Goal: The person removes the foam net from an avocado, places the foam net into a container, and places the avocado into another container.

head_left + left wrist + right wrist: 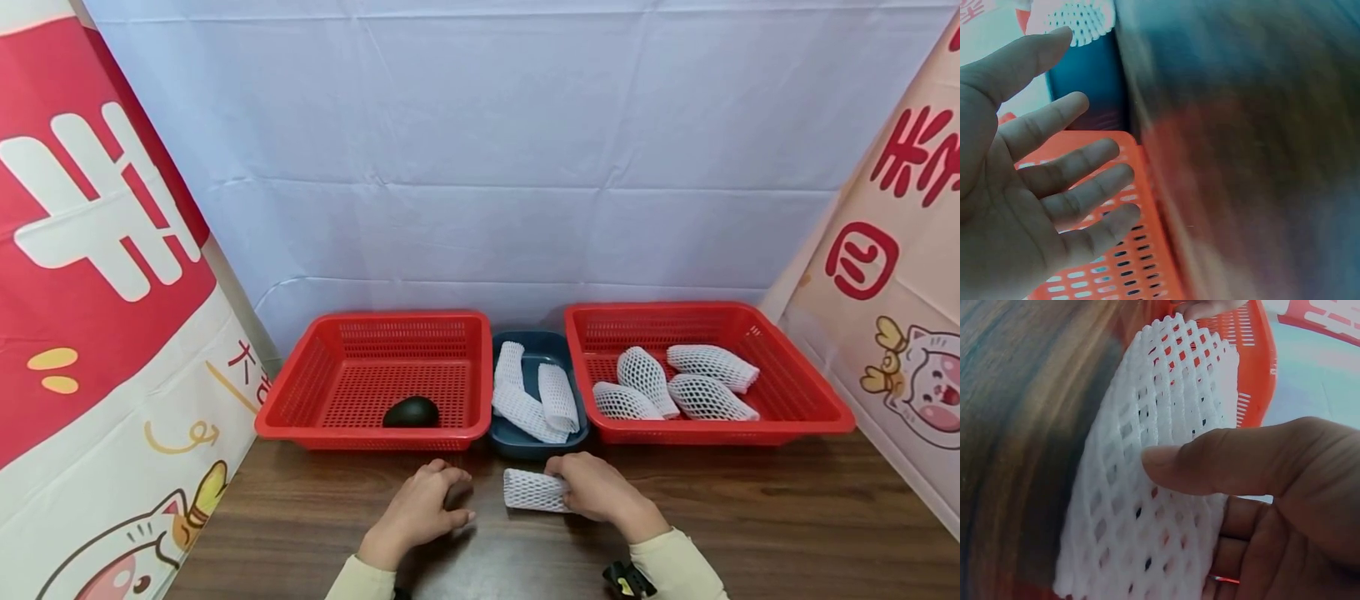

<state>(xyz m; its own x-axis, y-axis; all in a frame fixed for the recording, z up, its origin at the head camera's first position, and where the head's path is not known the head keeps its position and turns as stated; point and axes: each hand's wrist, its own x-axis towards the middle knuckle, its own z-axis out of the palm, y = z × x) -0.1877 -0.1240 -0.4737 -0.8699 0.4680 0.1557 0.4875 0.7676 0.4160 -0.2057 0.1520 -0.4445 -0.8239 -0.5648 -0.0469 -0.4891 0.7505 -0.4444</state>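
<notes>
A white foam net sleeve (pixel 534 490) lies across my right hand's grip, low over the table in front of the blue tray. My right hand (pixel 600 493) pinches it, with the thumb (pixel 1210 462) on top and the fingers beneath in the right wrist view. The sleeve looks hollow, its near end spread open. To the left, my left hand (pixel 423 510) hovers above the table with relaxed, spread fingers and holds nothing. Beyond it, one dark green avocado (pixel 412 412) sits in the left red basket (pixel 372 437).
Between the baskets stands a dark blue tray (pixel 529 451) with several more foam net sleeves (pixel 558 398). The right red basket (pixel 720 432) holds several net-wrapped fruits (pixel 642 379). Brown wooden table (pixel 300 517) runs in front; a pale cloth (pixel 480 150) hangs behind.
</notes>
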